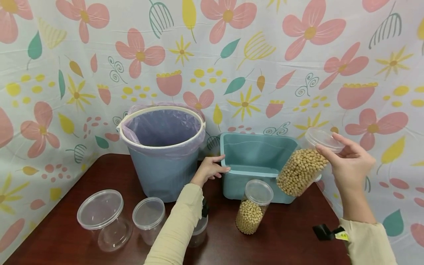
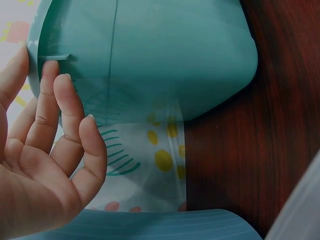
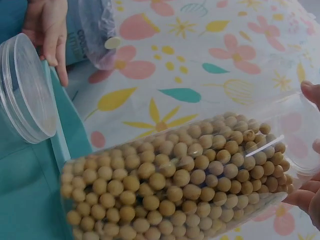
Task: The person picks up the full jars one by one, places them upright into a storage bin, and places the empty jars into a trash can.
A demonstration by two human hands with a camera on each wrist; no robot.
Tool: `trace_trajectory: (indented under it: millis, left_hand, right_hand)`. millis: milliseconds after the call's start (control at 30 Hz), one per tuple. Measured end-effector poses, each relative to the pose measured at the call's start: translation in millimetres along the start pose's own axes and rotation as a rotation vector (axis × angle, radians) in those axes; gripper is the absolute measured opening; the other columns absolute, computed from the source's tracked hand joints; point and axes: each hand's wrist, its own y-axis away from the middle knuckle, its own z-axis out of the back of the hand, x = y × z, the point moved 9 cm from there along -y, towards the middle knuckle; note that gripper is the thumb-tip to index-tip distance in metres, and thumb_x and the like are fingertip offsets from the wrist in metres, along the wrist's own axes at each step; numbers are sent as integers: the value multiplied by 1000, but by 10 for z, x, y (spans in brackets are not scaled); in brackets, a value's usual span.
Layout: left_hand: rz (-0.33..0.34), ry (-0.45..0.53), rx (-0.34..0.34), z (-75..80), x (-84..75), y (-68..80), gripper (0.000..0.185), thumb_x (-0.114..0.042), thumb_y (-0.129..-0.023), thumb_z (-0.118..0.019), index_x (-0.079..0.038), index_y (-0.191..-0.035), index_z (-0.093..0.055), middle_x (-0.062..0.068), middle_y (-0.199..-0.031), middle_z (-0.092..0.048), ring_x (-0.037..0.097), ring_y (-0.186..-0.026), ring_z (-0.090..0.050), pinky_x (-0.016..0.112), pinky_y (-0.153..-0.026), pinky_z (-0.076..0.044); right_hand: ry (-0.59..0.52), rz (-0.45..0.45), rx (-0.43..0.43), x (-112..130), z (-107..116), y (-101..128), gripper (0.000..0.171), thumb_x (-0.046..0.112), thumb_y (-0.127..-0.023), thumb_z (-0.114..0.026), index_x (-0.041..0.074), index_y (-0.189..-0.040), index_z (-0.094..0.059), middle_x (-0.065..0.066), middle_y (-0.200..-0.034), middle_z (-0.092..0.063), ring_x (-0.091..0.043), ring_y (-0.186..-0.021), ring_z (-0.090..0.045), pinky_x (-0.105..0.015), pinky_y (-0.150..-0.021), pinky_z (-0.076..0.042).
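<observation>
My left hand [image 1: 210,170] grips the left rim of a teal plastic bin [image 1: 254,173], its thumb on one side and fingertips tucked under the lip in the left wrist view. My right hand [image 1: 352,162] holds a clear lidded jar [image 1: 303,171] of round tan beans by its lid end. The jar is raised and tilted at the bin's right end, its base toward the lower left. A second lidded jar [image 1: 250,215] of the same beans stands on the table in front of the bin.
Left of the bin stands a blue bucket [image 1: 165,173] lined with a purple bag. Clear lidded containers, one large [image 1: 110,228] and one smaller [image 1: 149,221], sit at the front left. Another container [image 1: 199,233] is partly behind my left forearm. A flowered sheet [image 1: 205,73] hangs behind the table.
</observation>
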Motion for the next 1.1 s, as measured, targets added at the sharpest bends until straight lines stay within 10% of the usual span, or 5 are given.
trace_trajectory:
  millis: [300, 467, 733, 1100]
  left_hand:
    - [-2, 14, -4, 2, -9, 6, 59, -23, -75, -73, -28, -129, -49, 3, -81, -67, 35, -82, -61, 25, -47, -40]
    - [0, 22, -6, -1, -8, 3, 60, -23, -74, -74, -28, -129, -49, 3, -80, -67, 30, -72, -62, 25, -47, -40]
    - [6, 16, -15, 13, -16, 9, 60, -23, -74, -74, -28, -128, -50, 3, -80, -67, 20, -62, -61, 26, -48, -41]
    - [3, 28, -15, -5, 14, 9, 59, -22, -74, -74, -27, -128, -50, 3, -79, -68, 27, -65, -62, 26, -46, -40]
  right_hand:
    - [-6, -67, -103, -213, -45, -106, 36, -13, -59, -75, -12, -94, -65, 1, -42, -48, -2, -34, -42, -12, -45, -38]
    - [191, -110, -161, -376, -18, -96, 40, 0, -60, -80, 0, -98, -68, 6, -49, -47, 1, -40, -45, -12, -49, -39]
    - [143, -85, -235, -498, -59, -94, 40, 2, -58, -82, -3, -96, -68, 6, -51, -47, 0, -40, -42, -13, -50, -39]
    - [312, -138, -79, -841, -215, 140, 44, 6, -63, -80, -5, -102, -65, -14, -108, -62, 6, -50, -49, -9, -53, -40]
